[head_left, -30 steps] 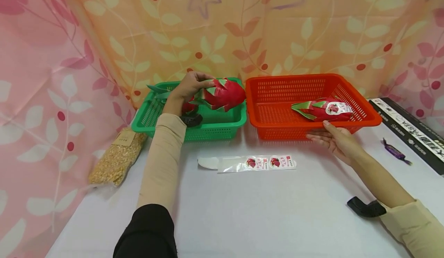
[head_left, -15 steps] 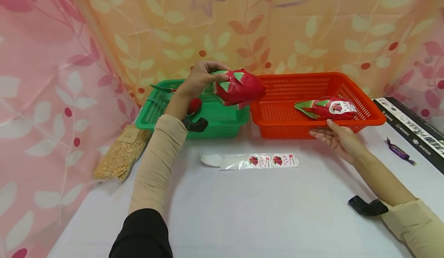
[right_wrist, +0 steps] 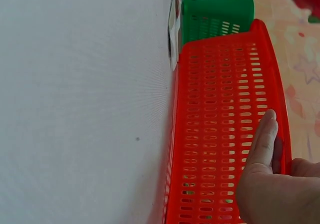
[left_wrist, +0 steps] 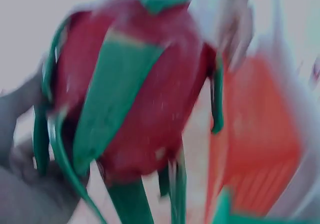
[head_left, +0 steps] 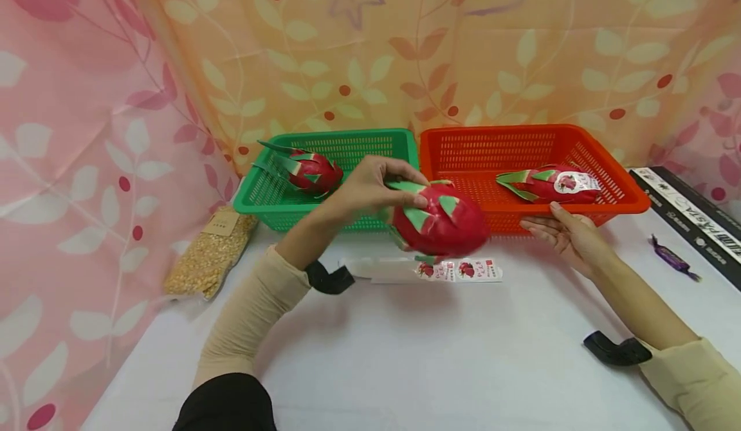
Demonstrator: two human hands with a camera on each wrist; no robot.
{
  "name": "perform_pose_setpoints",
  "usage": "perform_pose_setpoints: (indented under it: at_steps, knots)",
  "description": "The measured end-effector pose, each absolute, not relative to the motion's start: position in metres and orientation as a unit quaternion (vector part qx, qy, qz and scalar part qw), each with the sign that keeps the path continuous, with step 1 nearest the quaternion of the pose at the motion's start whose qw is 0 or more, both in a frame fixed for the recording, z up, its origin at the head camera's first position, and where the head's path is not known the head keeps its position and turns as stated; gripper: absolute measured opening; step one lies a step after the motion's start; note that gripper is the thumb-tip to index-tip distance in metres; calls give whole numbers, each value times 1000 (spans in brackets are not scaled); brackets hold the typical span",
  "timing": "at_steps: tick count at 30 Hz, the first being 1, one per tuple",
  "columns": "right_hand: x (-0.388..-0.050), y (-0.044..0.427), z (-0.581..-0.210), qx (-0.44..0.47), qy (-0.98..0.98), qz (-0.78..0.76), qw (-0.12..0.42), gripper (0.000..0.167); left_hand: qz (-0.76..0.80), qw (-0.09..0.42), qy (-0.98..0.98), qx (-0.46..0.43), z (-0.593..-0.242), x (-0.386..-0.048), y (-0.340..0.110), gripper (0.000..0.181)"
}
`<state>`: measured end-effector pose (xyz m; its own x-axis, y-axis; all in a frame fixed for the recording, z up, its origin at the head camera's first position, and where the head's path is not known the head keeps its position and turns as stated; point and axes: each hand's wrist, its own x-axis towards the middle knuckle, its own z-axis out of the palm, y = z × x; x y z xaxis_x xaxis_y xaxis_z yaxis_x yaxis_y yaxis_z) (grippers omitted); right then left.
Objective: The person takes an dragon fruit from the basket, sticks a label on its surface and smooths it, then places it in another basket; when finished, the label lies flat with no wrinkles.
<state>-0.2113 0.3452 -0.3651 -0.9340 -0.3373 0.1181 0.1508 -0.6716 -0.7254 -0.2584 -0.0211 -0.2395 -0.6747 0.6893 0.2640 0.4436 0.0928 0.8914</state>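
A bulbous red dragon fruit with green scales is held above the white-covered bench, in front of the left end of the red perforated plastic basket. Its leafy end is pinched by the fingers of the left hand. The front rim of the red basket is gripped by the right hand, with its thumb over the rim and its fingers pressed together against the outer wall.

The work appears partly done: one dragon fruit with a white printed label is already laid inside the red basket. No label is seen on the visible sides of the held fruit. Another red-and-green dragon fruit is left in the green perforated plastic basket, to the left of the red basket. Two labels are left on the pale, glossy backing strip, in front of the red basket's left part.
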Motion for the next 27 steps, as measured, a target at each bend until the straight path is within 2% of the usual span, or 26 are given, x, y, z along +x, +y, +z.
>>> perform_pose_setpoints:
  at_steps: [5, 11, 18, 27]
  knots:
    - [-211, 345, -367, -132, 403, -897, 126, 38, 574, 138, 733, 338, -271, -215, -22, 25]
    - [-211, 345, -367, -148, 414, -889, 126, 39, 608, 177, 730, 256, -308, -185, -39, 27]
    - [-212, 347, -363, -142, 422, -888, 118, 39, 592, 183, 759, 201, -337, -174, -48, 28]
    - [-209, 345, -364, -129, 420, -891, 119, 36, 579, 199, 762, 210, -355, -171, -39, 25]
